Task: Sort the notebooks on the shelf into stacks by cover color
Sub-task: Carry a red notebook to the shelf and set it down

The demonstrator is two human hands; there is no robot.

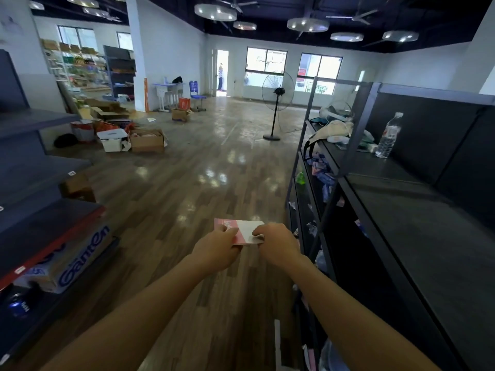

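Both my hands hold one pink and white notebook [242, 229] out in front of me, above the wooden floor of the aisle. My left hand [218, 249] grips its left, pink side, and my right hand [276, 243] pinches its right, white side. The notebook lies roughly flat, and its near edge is hidden by my fingers. The dark shelf unit [401, 199] stands immediately to the right of my hands, and its lower levels hold small blurred items.
A water bottle [388, 136] and bags sit on the right shelf's top level. Another dark shelf [40, 183] with a "Ganten" carton [80, 261] stands on the left. Cardboard boxes [146, 140] and a standing fan [276, 108] are farther down the floor.
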